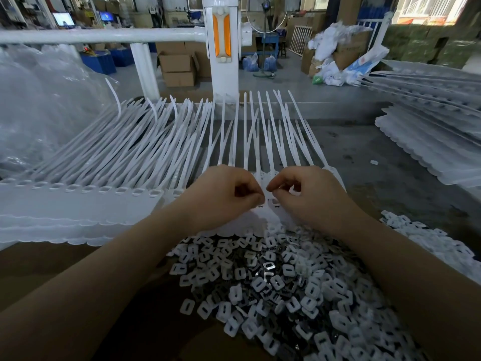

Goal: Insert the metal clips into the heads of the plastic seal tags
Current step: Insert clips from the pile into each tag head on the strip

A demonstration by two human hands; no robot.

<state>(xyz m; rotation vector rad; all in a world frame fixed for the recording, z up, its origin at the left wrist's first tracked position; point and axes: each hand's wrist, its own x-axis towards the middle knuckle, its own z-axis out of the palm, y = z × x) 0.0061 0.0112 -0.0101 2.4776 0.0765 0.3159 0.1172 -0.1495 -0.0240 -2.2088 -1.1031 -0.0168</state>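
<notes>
**Clip seating at the tag heads, both hands in close**

While the far-left clear plastic bag (39,105) sat slumped w/ nothing near it, a long row of seal tags (125,157) fanned across the bench, straps pointing away, heads lined up along the near edge. Left hand (221,196) rested on that row approx. mid-bench, fingers curled tight, thumb & forefinger pinched; whether a clip was in the pinch couldn't be told, too small & hidden. Tag head (268,204) being worked lay btwn the two hands, its slot just showing. Right hand (309,196) mirrored it, fingertips pinched narrow just beside the left's, contents likewise unclear. Pile of metal clips (286,287) lay heaped below the wrists, near the body. Further right, stacked tags (429,152) lay well apart.

Judgement: to seat well, square the clip to the slot first, steady the head w/ one hand, push straight in w/ the other; a tilted clip would likely jam or sit proud.
</notes>
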